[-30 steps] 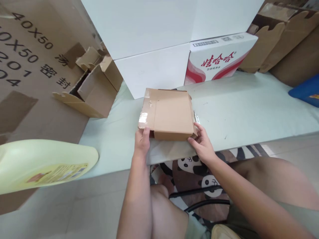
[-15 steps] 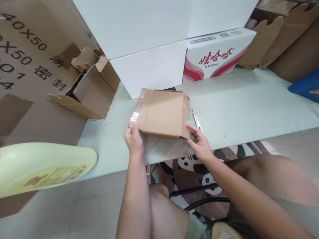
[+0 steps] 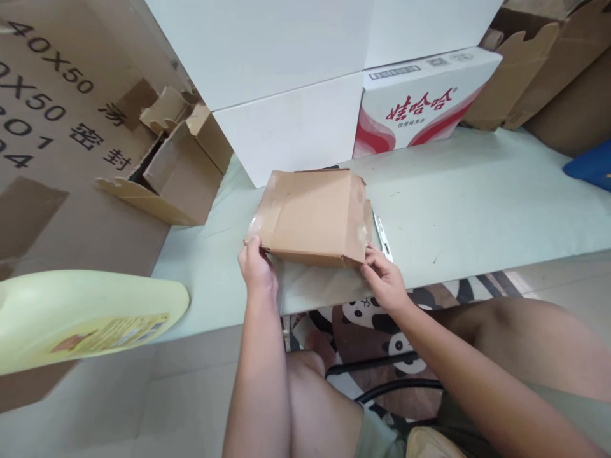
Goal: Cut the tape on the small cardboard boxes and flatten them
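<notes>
A flattish brown cardboard box (image 3: 310,213) rests on the pale green cloth surface (image 3: 453,203) in front of me. Shiny clear tape shows along its left flap. My left hand (image 3: 258,267) pinches the near left corner of that flap. At the near right corner, my right hand (image 3: 383,275) has thumb and fingers closed on the right flap, which stands out from the box's side. Just right of the box lies a silvery utility knife (image 3: 382,235), partly behind the flap and close to my right fingers. The inside of the box is hidden.
White boxes (image 3: 291,127) and a white carton with red lettering (image 3: 420,111) stand behind. Left are an open brown carton (image 3: 184,172), a large printed carton (image 3: 57,127) and a pale yellow bottle (image 3: 86,312). A blue object (image 3: 592,162) sits at right. Below is a panda-patterned cover (image 3: 360,312).
The right flap has come away from the box's side and bends outward, with my right hand shifted slightly right and down. My left hand keeps its grip on the left corner.
</notes>
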The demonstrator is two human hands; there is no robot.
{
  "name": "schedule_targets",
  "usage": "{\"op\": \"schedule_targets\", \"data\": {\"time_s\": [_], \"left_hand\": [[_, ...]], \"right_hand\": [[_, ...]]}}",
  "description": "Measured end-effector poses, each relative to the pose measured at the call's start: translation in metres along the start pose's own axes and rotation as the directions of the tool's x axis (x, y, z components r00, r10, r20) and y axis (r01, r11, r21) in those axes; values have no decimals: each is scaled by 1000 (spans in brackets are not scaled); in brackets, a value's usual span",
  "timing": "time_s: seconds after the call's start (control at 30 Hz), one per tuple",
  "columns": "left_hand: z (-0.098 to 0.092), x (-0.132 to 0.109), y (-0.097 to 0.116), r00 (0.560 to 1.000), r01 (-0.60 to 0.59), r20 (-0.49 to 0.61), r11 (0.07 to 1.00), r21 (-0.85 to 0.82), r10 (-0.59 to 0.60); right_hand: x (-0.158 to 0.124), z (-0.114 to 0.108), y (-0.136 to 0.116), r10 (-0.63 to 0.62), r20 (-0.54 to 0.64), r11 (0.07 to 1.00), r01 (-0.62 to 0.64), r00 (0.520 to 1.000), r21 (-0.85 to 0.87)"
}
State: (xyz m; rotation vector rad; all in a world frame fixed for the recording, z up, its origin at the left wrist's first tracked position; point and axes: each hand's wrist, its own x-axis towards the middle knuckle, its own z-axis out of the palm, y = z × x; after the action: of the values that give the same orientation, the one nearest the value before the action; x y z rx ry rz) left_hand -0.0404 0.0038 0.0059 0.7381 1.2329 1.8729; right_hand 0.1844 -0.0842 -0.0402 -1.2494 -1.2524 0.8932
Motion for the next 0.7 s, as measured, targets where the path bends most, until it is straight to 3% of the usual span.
{"op": "schedule_targets", "data": {"time_s": [0.13,0.37,0.57,0.7], "left_hand": [[0,-1,-1,998,24,56,1000,-6,-24],[3,-2,-2,988,38,152,999,-27,-34],[3,-3,0,973,81,222,992,-94,-59],[2,-3,-1,972,103,222,990,-97,-79]], "right_hand": [[1,2,1,31,59,995,-25,998,-97],[8,-7,-10,7,331,975,68,944,-213],[13,-6,-12,6,312,985,47,950,-164],[17,-6,-12,52,247,997,-35,968,-71]]}}
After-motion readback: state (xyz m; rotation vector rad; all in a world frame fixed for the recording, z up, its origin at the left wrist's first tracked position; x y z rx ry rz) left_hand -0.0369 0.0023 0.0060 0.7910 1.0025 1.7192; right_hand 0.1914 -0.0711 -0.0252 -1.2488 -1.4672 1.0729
